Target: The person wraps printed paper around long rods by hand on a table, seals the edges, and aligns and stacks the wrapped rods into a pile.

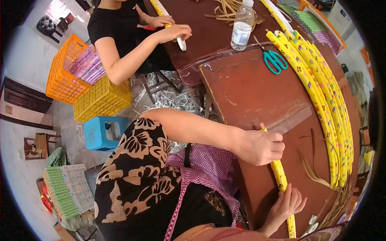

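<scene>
A yellow patterned tube (278,172) lies lengthwise near the table's edge, with a tan tip showing at its upper end. My left hand (260,148) is closed around its upper part, knuckles up. Lower down, my right hand (286,204) holds the same tube between thumb and fingers; part of the thumb is hidden. A bundle of similar yellow tubes (321,100) rests on the table to the right. Teal-handled scissors (275,61) lie beside the bundle.
Another person's hands (171,30) hold a yellow and white tube at the upper left. A water bottle (241,30) stands on the brown table (249,88). Tan strips (311,168) lie near the bundle. Crates (102,98) and a blue stool (100,134) are on the floor.
</scene>
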A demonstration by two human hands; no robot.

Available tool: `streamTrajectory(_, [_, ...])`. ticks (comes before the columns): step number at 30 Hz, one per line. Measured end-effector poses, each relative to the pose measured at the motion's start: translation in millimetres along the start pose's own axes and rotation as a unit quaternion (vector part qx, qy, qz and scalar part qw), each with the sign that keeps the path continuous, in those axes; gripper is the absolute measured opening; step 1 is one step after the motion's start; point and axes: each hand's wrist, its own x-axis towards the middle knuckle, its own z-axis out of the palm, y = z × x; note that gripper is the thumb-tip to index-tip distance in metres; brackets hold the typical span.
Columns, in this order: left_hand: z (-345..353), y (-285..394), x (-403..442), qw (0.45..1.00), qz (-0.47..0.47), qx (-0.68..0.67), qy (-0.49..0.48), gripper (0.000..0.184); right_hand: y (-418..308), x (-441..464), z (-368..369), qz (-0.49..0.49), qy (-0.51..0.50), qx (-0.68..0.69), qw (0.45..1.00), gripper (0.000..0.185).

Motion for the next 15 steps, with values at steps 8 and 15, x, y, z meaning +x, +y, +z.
streamTrajectory(8, [-4.9,-4.7,1.9,0.999,0.044,0.012,0.005,0.018,2.2,2.9,4.0,0.012,-0.001,0.028,1.000,0.031])
streamTrajectory(15, [-2.9,9.1,-6.8,0.996,-0.018,-0.036,-0.076,0.030,-8.8,8.0,-8.5,0.047,-0.027,0.033,0.998,0.034])
